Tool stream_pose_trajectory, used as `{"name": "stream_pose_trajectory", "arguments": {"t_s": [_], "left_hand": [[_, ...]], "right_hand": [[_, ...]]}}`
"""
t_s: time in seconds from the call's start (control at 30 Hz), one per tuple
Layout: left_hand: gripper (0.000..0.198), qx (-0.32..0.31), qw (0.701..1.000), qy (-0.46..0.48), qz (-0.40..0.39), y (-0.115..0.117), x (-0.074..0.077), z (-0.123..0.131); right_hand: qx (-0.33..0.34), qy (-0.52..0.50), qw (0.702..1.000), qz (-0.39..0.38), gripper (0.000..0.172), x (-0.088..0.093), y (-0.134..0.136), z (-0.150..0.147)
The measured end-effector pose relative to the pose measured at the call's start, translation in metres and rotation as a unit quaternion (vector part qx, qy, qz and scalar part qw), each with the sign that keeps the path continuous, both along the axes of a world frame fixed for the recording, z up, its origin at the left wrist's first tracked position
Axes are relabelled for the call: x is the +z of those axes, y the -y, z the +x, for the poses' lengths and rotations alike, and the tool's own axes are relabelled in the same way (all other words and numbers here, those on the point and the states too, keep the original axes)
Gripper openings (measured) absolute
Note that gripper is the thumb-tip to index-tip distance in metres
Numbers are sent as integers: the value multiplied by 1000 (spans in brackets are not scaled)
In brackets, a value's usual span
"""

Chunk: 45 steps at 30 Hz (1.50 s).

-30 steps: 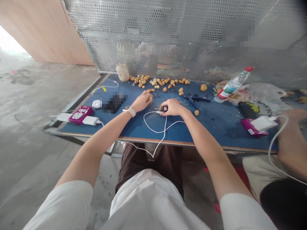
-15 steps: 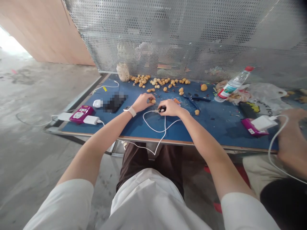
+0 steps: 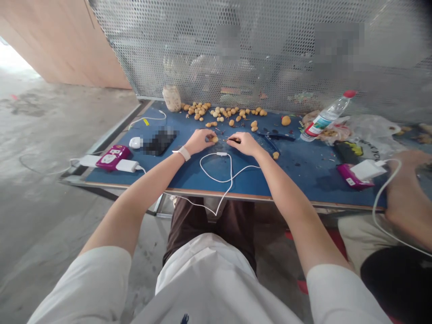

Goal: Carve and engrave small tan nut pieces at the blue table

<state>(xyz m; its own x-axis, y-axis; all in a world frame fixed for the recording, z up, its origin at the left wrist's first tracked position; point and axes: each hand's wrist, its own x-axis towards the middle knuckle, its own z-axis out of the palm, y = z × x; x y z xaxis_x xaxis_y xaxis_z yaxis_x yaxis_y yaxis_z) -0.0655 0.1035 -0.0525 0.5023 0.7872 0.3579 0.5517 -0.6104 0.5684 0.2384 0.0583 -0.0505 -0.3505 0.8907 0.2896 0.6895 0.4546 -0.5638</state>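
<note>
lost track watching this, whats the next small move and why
Probably ease the right hand and its dark-handled tool slightly toward the small tan ball at the left hand's fingertips, since the tool seems to point that way and a small gap remains.
</note>
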Motion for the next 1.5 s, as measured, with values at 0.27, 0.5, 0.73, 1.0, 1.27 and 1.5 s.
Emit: {"name": "stream_pose_trajectory", "arguments": {"t_s": [0.27, 0.5, 0.73, 1.0, 1.27, 1.5], "left_hand": [[32, 3, 1000, 2, 0, -2, -2, 1], [29, 6, 1000, 17, 0, -3, -5, 3], [28, 1, 1000, 20, 7, -3, -6, 4], [27, 2, 1000, 16, 5, -2, -5, 4], [25, 1, 1000, 16, 6, -2, -4, 4], [25, 2, 1000, 13, 13, -2, -5, 4]], "right_hand": [[-6, 40, 999, 8, 35, -1, -1, -2], [-12, 53, 999, 3, 35, 0, -1, -3], [-9, 51, 999, -1, 33, 1, 0, -3], [-10, 48, 999, -5, 30, 4, 3, -5], [-8, 56, 998, -1, 31, 4, 1, -5], [0, 61, 998, 1, 34, 5, 0, -4]]}}
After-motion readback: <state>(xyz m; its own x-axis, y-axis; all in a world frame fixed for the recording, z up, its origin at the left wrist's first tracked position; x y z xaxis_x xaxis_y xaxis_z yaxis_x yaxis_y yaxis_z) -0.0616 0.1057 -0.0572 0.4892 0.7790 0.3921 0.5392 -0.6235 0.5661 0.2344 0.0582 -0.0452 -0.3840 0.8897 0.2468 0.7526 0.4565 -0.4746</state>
